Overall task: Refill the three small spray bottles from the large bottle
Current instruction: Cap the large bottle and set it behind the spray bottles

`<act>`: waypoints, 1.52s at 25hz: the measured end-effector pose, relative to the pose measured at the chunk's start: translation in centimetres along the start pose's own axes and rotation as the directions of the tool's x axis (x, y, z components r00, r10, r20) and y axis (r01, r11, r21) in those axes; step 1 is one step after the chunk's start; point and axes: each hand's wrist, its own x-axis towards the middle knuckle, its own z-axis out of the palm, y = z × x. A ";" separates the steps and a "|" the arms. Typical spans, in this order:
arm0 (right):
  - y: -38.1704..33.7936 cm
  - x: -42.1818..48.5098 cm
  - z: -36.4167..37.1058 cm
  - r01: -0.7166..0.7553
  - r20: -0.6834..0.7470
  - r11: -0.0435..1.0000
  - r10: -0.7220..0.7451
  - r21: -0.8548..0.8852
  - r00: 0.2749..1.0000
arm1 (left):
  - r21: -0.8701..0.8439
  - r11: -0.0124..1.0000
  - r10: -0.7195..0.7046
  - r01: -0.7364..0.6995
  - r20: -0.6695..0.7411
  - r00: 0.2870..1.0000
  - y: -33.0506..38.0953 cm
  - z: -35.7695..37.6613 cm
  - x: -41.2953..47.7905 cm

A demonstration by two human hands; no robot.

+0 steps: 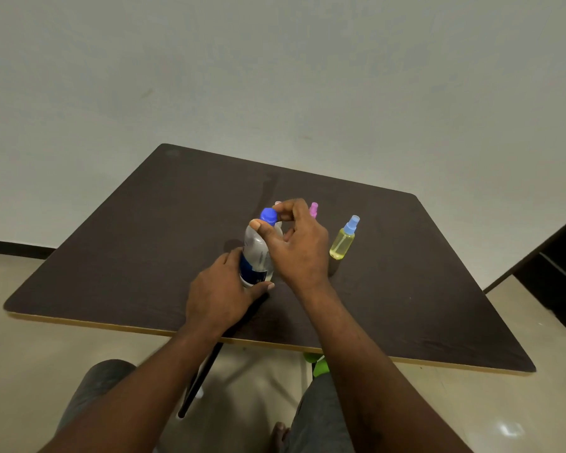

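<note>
fingers (280, 214) pinch blue cap (269, 216) (left hand (221, 294) steadying bottle (257, 253)).

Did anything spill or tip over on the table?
Nothing stands out. The left hand holds the large bottle while the right hand pinches its blue cap. The yellow spray bottle stands upright, and the dark table looks dry. The pink-topped bottle is mostly hidden.

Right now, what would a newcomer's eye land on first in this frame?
The large bottle at centre, left hand gripping its body while the right hand pinches its bright blue cap. To its right stands a yellow spray bottle; a pink nozzle peeks behind the hand.
</note>
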 end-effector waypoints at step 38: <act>17.4 2.6 -5.3 -0.453 -0.026 0.891 0.453 -0.028 0.891 | 0.051 0.973 -0.228 0.225 0.074 0.971 -0.6 11.8 41.6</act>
